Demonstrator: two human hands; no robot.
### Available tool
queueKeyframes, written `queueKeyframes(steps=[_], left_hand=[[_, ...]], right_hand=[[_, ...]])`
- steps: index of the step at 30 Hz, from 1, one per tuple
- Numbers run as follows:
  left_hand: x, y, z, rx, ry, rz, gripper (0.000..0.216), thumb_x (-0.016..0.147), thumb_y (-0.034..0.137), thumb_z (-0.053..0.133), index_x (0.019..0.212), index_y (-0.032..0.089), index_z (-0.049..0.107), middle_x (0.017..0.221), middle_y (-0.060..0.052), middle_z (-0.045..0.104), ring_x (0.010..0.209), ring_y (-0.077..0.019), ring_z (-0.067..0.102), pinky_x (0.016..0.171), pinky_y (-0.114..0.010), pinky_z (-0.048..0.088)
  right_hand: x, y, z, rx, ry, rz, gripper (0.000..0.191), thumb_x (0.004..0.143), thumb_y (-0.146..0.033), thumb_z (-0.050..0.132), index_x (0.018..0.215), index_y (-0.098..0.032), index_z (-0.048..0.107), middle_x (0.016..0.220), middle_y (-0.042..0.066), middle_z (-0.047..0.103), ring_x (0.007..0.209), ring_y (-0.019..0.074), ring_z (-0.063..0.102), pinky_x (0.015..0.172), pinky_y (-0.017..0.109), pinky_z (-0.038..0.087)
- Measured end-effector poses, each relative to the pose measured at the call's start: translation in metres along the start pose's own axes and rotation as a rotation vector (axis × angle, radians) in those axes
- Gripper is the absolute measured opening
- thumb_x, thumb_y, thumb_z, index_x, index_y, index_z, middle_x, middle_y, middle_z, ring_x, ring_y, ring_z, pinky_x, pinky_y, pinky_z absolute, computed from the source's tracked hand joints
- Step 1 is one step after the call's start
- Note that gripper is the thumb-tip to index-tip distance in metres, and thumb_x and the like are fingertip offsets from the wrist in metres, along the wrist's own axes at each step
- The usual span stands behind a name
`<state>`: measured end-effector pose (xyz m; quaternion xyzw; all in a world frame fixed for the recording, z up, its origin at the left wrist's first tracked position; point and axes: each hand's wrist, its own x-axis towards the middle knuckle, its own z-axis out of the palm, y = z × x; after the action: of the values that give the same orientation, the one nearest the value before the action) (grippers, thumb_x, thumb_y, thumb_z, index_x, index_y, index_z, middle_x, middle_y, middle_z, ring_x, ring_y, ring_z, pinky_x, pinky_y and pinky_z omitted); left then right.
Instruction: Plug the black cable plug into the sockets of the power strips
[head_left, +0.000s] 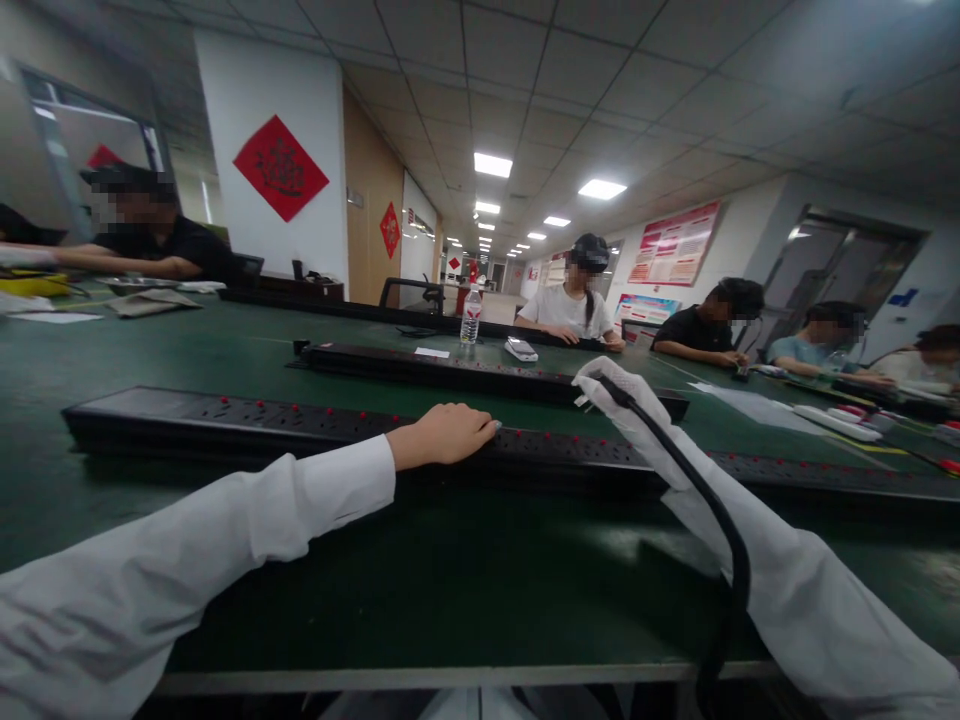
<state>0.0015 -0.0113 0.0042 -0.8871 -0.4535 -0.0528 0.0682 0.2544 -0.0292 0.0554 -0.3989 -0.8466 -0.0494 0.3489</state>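
A long black power strip (pixel 262 425) with many sockets and red buttons lies across the green table in front of me. Bare, my left hand (pixel 446 433) rests over its middle, with curled fingers gripping the strip. My right hand (pixel 616 388), in a white glove, is raised above the strip, to the right of my left hand. It is closed on a thick black cable (pixel 705 490), which runs down along my forearm past the table's front edge. Whatever is at the cable's upper end is hidden by the glove.
Behind lies another black strip (pixel 420 370); a water bottle (pixel 470 315), a white card (pixel 432 353) and a phone-like object (pixel 520 349) are beyond it. A person (pixel 574 300) sits opposite, others at both sides. White power strips (pixel 836 421) and papers lie right.
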Motion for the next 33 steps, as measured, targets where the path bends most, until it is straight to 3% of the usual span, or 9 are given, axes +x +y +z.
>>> queueKeyframes(steps=[6, 9, 11, 16, 23, 33], left_hand=[[0.001, 0.000, 0.001, -0.001, 0.008, -0.010, 0.048, 0.090, 0.042, 0.016, 0.102, 0.018, 0.057, 0.094, -0.011, 0.065, 0.082, -0.0258, 0.062, 0.069, -0.036, 0.046], [0.002, 0.001, 0.001, -0.006, -0.014, -0.049, 0.049, 0.090, 0.044, 0.018, 0.102, 0.018, 0.057, 0.095, -0.012, 0.065, 0.083, -0.0254, 0.062, 0.069, -0.035, 0.046], [0.002, 0.001, 0.001, -0.006, -0.028, -0.064, 0.049, 0.089, 0.044, 0.018, 0.100, 0.018, 0.058, 0.095, -0.012, 0.065, 0.083, -0.0258, 0.062, 0.069, -0.036, 0.046], [0.002, 0.002, -0.002, -0.068, -0.036, -0.063, 0.049, 0.089, 0.046, 0.018, 0.098, 0.019, 0.058, 0.095, -0.011, 0.065, 0.082, -0.0238, 0.061, 0.068, -0.033, 0.046], [0.000, 0.001, -0.003, -0.111, -0.043, -0.060, 0.049, 0.089, 0.046, 0.019, 0.096, 0.018, 0.059, 0.093, -0.010, 0.064, 0.080, -0.0212, 0.061, 0.067, -0.031, 0.045], [0.000, -0.001, 0.001, -0.081, -0.005, -0.024, 0.052, 0.089, 0.047, 0.016, 0.097, 0.018, 0.058, 0.092, -0.010, 0.065, 0.078, -0.0217, 0.061, 0.067, -0.032, 0.045]], right_hand=[[0.027, -0.023, -0.008, -0.171, -0.014, -0.119, 0.025, 0.083, -0.044, 0.042, 0.089, -0.021, 0.050, 0.068, 0.001, 0.065, 0.056, 0.0103, 0.057, 0.056, 0.019, 0.038], [0.026, -0.029, 0.013, -0.292, -0.064, -0.196, 0.028, 0.082, -0.046, 0.041, 0.088, -0.020, 0.052, 0.063, 0.001, 0.063, 0.051, 0.0096, 0.053, 0.050, 0.019, 0.031], [0.020, -0.029, 0.034, -0.370, -0.178, -0.260, 0.030, 0.081, -0.047, 0.041, 0.083, -0.020, 0.054, 0.058, 0.000, 0.061, 0.048, 0.0094, 0.051, 0.048, 0.020, 0.027], [0.005, -0.021, 0.066, -0.506, -0.211, -0.271, 0.034, 0.083, -0.048, 0.035, 0.082, -0.020, 0.055, 0.056, 0.001, 0.061, 0.049, 0.0103, 0.051, 0.048, 0.021, 0.022], [0.002, -0.026, 0.060, -0.610, -0.199, -0.266, 0.039, 0.083, -0.053, 0.033, 0.087, -0.020, 0.055, 0.058, 0.001, 0.063, 0.049, 0.0115, 0.053, 0.046, 0.022, 0.017], [-0.008, -0.022, 0.073, -0.512, -0.051, -0.145, 0.035, 0.081, -0.053, 0.040, 0.084, -0.022, 0.057, 0.060, 0.000, 0.062, 0.053, 0.0109, 0.055, 0.048, 0.020, 0.023]])
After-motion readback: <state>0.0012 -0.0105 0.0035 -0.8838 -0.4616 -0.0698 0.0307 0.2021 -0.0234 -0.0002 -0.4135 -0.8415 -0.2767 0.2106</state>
